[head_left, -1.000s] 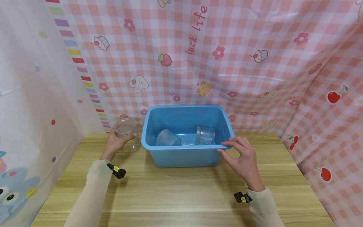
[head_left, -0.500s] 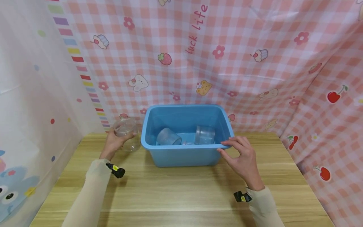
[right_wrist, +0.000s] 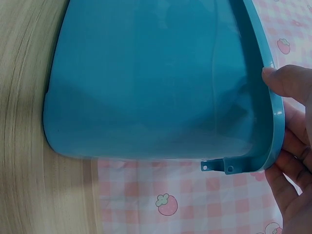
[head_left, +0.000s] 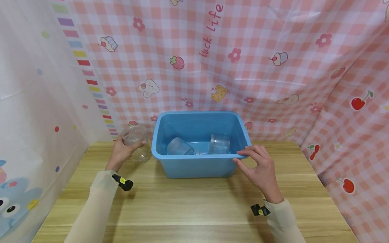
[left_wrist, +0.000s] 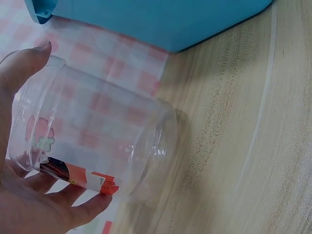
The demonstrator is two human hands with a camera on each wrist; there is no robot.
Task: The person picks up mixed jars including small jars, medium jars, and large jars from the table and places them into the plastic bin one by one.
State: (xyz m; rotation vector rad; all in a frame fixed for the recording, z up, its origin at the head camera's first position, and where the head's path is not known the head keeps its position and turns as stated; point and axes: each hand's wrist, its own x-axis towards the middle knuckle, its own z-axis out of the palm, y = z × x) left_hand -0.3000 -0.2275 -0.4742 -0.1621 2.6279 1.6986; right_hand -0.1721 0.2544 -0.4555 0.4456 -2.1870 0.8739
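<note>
A clear plastic jar (head_left: pixel 141 153) stands on the table just left of a blue plastic bin (head_left: pixel 197 168). My left hand (head_left: pixel 121 152) grips it near the top, thumb on the side toward the bin and fingers round the other. In the left wrist view, the jar (left_wrist: pixel 107 122) has an orange and dark label (left_wrist: pixel 78 174) low on the finger side. At the bin's front right corner, my right hand (head_left: pixel 261 167) pinches the rim, thumb outside and fingers over the inner edge. Inside the bin lie two clear containers (head_left: pixel 180 147) (head_left: pixel 219 144) on their sides.
Between them a smaller clear piece (head_left: pixel 202 153) shows partly behind the bin's front rim. Under everything is a light wood table (head_left: pixel 188 206). A pink checked cloth (head_left: pixel 194 81) hangs right behind the bin, with more printed cloth at both sides.
My left wrist has shifted very slightly to the left, its grip on the jar unchanged. The right hand and the bin hold their places.
</note>
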